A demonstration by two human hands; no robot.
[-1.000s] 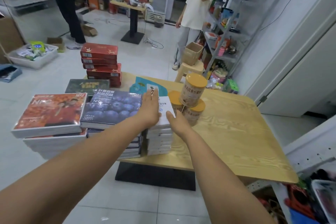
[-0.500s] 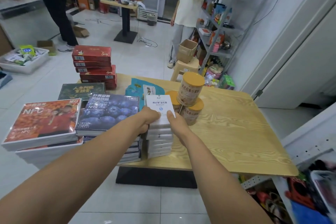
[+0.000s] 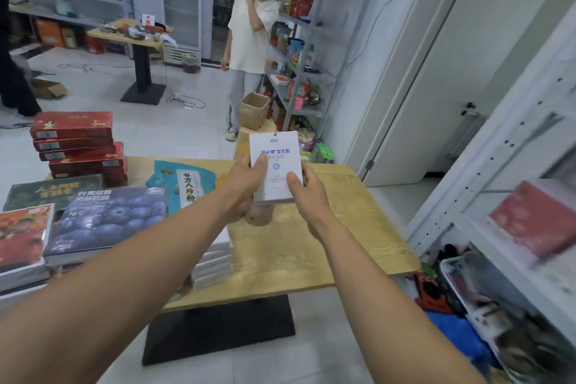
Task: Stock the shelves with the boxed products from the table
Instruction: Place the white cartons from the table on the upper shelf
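Note:
A small white box with blue print (image 3: 276,162) is lifted above the wooden table (image 3: 327,240). My left hand (image 3: 246,184) grips its left edge and my right hand (image 3: 304,188) grips its right edge, thumbs on its face. Under my left forearm the stack of the same white boxes (image 3: 213,262) stays on the table, partly hidden. The yellow cans behind the held box are almost fully covered. A white shelf unit (image 3: 511,196) stands close on the right, blurred, with a red box (image 3: 536,221) on it.
On the table's left lie blue berry boxes (image 3: 109,221), an orange box (image 3: 21,234), a dark green box (image 3: 46,192), stacked red boxes (image 3: 78,143) and a teal pouch (image 3: 184,184). A person (image 3: 249,50) stands by a grey rack (image 3: 308,50). Bins with goods sit on the floor at right.
Both hands have lifted the top white box off its stack, up and to the right. My view has swung right, bringing the white shelf unit closer.

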